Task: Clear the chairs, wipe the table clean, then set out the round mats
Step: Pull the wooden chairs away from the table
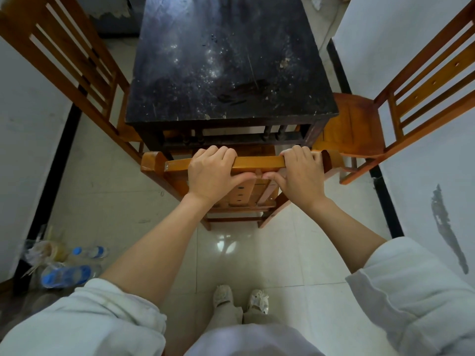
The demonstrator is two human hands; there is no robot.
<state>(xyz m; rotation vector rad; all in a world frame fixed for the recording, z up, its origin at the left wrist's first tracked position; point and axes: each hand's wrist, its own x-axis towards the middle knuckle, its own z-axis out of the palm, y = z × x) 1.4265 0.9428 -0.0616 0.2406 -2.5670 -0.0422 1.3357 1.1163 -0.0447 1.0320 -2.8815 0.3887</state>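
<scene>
Both hands grip the top rail of the near chair (257, 162), which stands tucked against the near edge of the black table (226, 60).

The left hand (213, 176) and right hand (300, 173) each curl their fingers over the far side of the rail, thumbs underneath and almost meeting; the fingertips are hidden behind the wood. The chair's seat is largely hidden by the hands, its slatted back and the table. The left chair (77, 62) and right chair (411, 98) are both cut off by the frame, their seats pushed partly under the table. The tabletop is dusty, flecked with pale crumbs and smears. The floor (257, 253) is glossy pale tile; white walls with dark skirting close in on both sides. Near left on the floor lie plastic bottles (69, 273) with blue labels beside some blurred clutter I cannot identify. No round mats are visible.
</scene>
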